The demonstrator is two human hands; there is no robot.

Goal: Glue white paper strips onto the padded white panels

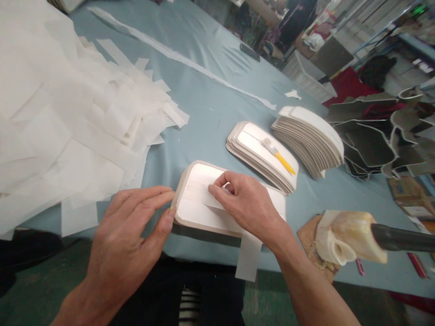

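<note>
A white panel with rounded corners and a beige rim (193,213) lies near the table's front edge. My left hand (136,226) is at its left end, thumb and fingertips closed against the rim. Over the panel's middle, my right hand (244,199) is closed in a pinch, thumb against forefinger. A pale paper strip (213,200) shows at those fingertips and runs under the hand. Below my right wrist, another length of white paper (249,258) hangs past the table's edge; whether it joins the strip is hidden.
A large heap of white paper pieces (68,127) covers the left side. Behind the panel stand a stack of similar panels (251,145) with a yellow-handled brush (280,156) on top and a taller curved stack (309,140). A glue-coated container (350,233) sits at right.
</note>
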